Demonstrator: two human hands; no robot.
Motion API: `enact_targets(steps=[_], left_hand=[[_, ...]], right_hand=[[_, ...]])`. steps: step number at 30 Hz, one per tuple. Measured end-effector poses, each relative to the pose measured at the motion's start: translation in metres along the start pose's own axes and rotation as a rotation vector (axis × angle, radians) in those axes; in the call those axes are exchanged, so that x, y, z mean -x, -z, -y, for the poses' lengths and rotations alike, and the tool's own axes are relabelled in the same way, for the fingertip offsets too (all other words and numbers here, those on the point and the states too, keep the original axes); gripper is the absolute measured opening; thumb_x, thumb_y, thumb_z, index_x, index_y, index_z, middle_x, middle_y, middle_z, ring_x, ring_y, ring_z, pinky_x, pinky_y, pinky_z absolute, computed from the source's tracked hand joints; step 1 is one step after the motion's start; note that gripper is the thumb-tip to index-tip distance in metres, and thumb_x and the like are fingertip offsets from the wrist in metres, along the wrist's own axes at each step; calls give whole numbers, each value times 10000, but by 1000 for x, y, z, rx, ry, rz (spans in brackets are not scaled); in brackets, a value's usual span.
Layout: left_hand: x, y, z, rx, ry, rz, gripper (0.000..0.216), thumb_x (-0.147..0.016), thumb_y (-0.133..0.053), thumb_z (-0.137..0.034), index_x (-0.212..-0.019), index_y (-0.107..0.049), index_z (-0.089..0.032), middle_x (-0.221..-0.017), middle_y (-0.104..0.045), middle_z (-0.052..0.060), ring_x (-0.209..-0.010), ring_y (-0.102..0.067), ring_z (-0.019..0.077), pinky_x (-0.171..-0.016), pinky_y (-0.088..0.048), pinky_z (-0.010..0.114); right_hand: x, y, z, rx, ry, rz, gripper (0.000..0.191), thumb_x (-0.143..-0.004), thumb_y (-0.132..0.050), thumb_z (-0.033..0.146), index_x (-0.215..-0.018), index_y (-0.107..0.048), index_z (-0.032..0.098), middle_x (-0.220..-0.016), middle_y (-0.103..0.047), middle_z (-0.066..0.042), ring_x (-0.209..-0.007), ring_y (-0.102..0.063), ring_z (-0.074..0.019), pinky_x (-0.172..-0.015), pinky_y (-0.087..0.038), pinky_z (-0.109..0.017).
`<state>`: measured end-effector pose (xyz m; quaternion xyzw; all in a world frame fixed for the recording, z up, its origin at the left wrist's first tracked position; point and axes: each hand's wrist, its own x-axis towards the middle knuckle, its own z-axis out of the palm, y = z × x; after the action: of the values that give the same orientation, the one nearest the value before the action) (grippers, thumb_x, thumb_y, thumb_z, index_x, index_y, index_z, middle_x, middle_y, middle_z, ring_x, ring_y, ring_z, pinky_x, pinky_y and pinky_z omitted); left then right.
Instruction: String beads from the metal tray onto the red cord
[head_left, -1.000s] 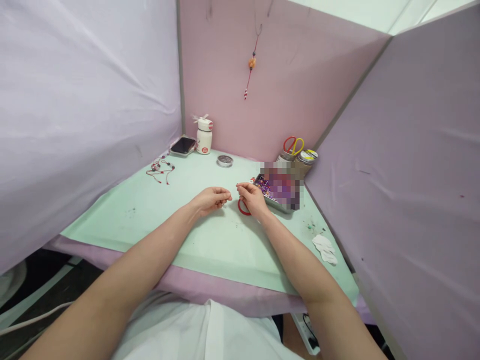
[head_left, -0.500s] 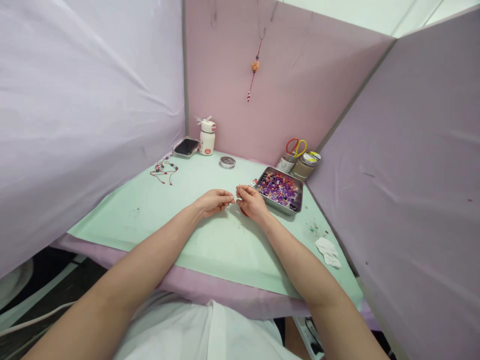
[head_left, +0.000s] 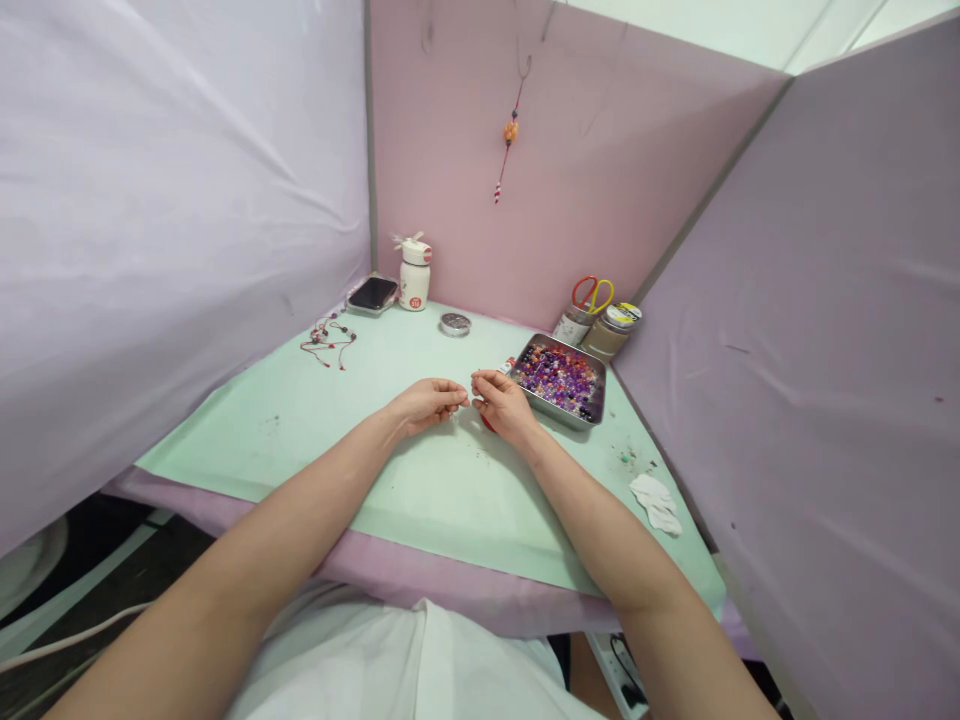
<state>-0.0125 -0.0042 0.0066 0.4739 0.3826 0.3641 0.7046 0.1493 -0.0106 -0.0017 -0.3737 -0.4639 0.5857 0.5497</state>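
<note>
My left hand (head_left: 426,402) and my right hand (head_left: 504,403) meet fingertip to fingertip over the green mat (head_left: 315,420) in the middle of the table. Both are pinched closed. What the left fingers pinch is too small to make out. A bit of red cord (head_left: 485,423) shows under my right hand, which seems to hold it. Just right of my right hand stands a metal tray (head_left: 600,380) filled with purple, pink and orange beads.
At the back stand a white bottle (head_left: 414,273), a phone (head_left: 373,293) and a small round tin (head_left: 454,323). Beaded red cords (head_left: 327,340) lie at the left. Two jars, one with scissors (head_left: 592,294), stand behind the tray. White paper scraps (head_left: 658,502) lie at the right. A beaded cord (head_left: 509,130) hangs on the pink wall.
My hands have drawn closer until the fingertips touch. The red cord loop beside my right hand is now mostly hidden under it. The view shifted slightly.
</note>
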Motion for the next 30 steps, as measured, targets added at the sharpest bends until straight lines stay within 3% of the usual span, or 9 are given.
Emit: enact_targets(steps=[17, 23, 26, 30], left_hand=[[-1, 1, 1, -32, -30, -4, 266, -568, -808, -298, -709, -647, -140, -651, -596, 17, -539, -470, 68, -498, -341, 205], [1, -3, 0, -94, -105, -44, 238, -581, -788, -304, -699, -651, -149, -609, -581, 9, -537, -460, 79, -504, -322, 221], [3, -6, -4, -82, -147, -69, 242, -589, -778, -314, -701, -640, -150, -682, -626, 25, -551, -456, 74, -523, -319, 228], [3, -7, -6, -55, -179, -95, 258, -590, -777, -322, -709, -628, -149, -708, -650, 35, -540, -443, 65, -533, -313, 228]], right_hand=[[-2, 2, -5, 6, -16, 19, 312, -573, -783, 390, -793, -652, 212, -748, -587, 21, -670, -513, -96, -613, -422, -229], [0, 3, -3, 50, -26, 95, 318, -605, -769, 375, -858, -674, 207, -748, -606, 13, -668, -536, -98, -596, -412, -231], [-2, 6, 0, 107, 35, 64, 355, -634, -739, 408, -919, -678, 206, -726, -576, 18, -609, -484, -81, -551, -386, -226], [-8, 18, 10, 275, 213, -91, 295, -707, -663, 422, -918, -662, 216, -723, -567, 19, -622, -478, -98, -605, -411, -253]])
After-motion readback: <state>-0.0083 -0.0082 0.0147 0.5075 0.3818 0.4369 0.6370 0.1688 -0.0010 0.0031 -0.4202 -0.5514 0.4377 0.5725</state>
